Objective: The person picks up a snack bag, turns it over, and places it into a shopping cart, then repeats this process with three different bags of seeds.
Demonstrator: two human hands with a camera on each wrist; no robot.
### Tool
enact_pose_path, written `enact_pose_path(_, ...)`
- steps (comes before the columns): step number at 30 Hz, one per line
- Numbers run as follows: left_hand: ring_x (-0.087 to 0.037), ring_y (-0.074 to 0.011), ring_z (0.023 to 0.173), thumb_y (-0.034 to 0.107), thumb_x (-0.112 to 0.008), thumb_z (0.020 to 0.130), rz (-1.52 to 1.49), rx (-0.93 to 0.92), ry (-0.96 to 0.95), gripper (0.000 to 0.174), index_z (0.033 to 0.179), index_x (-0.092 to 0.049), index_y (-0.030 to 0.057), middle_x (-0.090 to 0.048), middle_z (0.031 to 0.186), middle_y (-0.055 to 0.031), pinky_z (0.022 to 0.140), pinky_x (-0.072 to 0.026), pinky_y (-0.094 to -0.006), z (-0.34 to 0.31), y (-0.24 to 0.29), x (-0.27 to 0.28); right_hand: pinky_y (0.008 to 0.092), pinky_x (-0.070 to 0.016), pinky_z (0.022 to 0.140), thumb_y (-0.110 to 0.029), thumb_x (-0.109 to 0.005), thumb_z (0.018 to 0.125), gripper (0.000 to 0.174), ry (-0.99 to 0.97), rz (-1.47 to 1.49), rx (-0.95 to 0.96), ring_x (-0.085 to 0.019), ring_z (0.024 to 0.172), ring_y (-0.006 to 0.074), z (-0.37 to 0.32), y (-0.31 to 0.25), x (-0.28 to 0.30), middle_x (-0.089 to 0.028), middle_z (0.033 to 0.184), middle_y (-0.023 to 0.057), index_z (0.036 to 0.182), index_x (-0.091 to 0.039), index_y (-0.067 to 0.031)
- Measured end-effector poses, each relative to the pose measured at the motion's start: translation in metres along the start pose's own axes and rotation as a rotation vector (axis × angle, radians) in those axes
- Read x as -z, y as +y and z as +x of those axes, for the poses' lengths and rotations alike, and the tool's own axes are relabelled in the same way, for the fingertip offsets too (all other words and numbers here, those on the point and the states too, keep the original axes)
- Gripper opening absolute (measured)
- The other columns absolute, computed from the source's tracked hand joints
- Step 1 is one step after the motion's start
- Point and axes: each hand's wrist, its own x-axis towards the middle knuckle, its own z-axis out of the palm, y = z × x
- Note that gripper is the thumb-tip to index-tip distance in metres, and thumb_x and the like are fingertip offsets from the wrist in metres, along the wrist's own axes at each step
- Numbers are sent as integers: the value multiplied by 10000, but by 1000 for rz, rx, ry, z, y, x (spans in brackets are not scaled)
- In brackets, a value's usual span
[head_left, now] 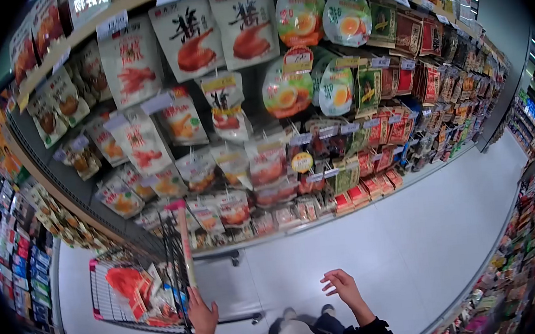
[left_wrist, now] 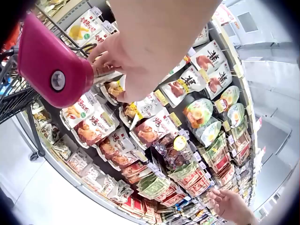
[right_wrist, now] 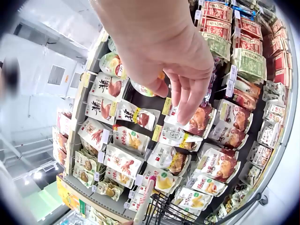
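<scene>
On my feed, the right hand (head_left: 345, 290) hovers over the floor (head_left: 301, 262), its fingers loosely bent. The left hand (head_left: 202, 316) curls round the handle (head_left: 187, 247) of the cart (head_left: 99, 290), which stands near the left end of the shelf's bottom edge. Red bags (head_left: 131, 287) lie inside the cart. Beyond, packets (head_left: 131, 67) hang in rows on the shelf (head_left: 33, 140).

One shopping cart (head_left: 93, 289); two hands (head_left: 202, 314); two shoes (head_left: 289, 314); two large top-row meat pouches (head_left: 187, 39).

Before you: cart handle end cap (left_wrist: 55, 65), glossy plastic; cart basket (head_left: 135, 287), metal wire; floor (head_left: 325, 244), smooth, faintly shiny; snack pouches (head_left: 187, 39), glossy.
</scene>
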Motion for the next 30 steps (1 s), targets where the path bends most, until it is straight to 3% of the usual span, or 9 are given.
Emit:
enact_pose_path(7, -412, -353, 1089, 218, -616, 648, 49, 24, 99, 821, 1289, -183, -58, -267, 1314, -242, 862, -371, -404, 10, 8, -17, 262, -498, 565, -181, -432, 889, 190, -150, 60, 2, -587, 704, 147, 45, -7, -1, -587, 883, 77, 1001, -493, -41)
enact_pose_path(13, -362, -359, 1142, 181, -612, 684, 37, 162, 157, 735, 1270, -233, -48, -298, 1303, -224, 935, -301, -410, 17, 28, -18, 254, -491, 564, -166, -422, 892, 171, -216, 32, 41, -573, 682, 134, 79, -39, 32, -576, 875, 64, 985, -490, -40)
enact_pose_path(15, -355, -368, 1140, 110, -591, 699, -46, 14, 324, 666, 1259, -263, -38, -333, 1273, -221, 958, -277, -414, 29, 48, -12, 249, -484, 562, -162, -419, 893, 165, -209, 29, 65, -569, 680, 131, 91, -51, 50, -574, 870, 61, 976, -490, -38)
enact_pose_path(18, -363, -359, 1133, 42, -547, 726, -274, -121, 424, 550, 1223, -326, -41, -392, 1211, -219, 969, -273, -383, 59, 111, -2, 244, -480, 561, -158, -416, 894, 167, -194, 36, 114, -568, 679, 129, 110, -64, 81, -576, 866, 62, 971, -493, -32)
enact_pose_path(21, -397, -290, 1129, 73, -561, 764, -655, -128, 361, 502, 1210, -359, -37, -433, 1195, -185, 959, -282, -336, 99, 175, -31, 241, -479, 558, -149, -410, 894, 173, -173, 42, 158, -565, 674, 124, 125, -80, 114, -579, 847, 64, 962, -503, -21)
enact_pose_path(23, -430, -230, 1115, 30, -523, 795, -898, -93, 241, 453, 1214, -358, -14, -441, 1198, -154, 911, -341, -299, 119, 229, -40, 242, -481, 550, -140, -417, 888, 167, -147, 48, 158, -559, 664, 115, 136, -89, 135, -583, 837, 65, 959, -509, -20)
enact_pose_path(26, -446, -213, 1082, -9, -470, 817, -1217, -183, 183, 365, 1168, -370, -18, -451, 1167, -143, 906, -349, -280, 141, 297, -60, 243, -483, 546, -129, -415, 885, 157, -121, 57, 157, -556, 656, 107, 153, -97, 166, -584, 833, 64, 948, -510, -20)
enact_pose_path(30, -474, -185, 1047, -6, -479, 807, -1170, -168, 109, 331, 1129, -409, 6, -472, 1137, -116, 829, -407, -273, 147, 355, -84, 241, -490, 526, -112, -395, 880, 160, -112, 29, 108, -574, 647, 118, 181, -90, 198, -591, 822, 76, 932, -516, -19)
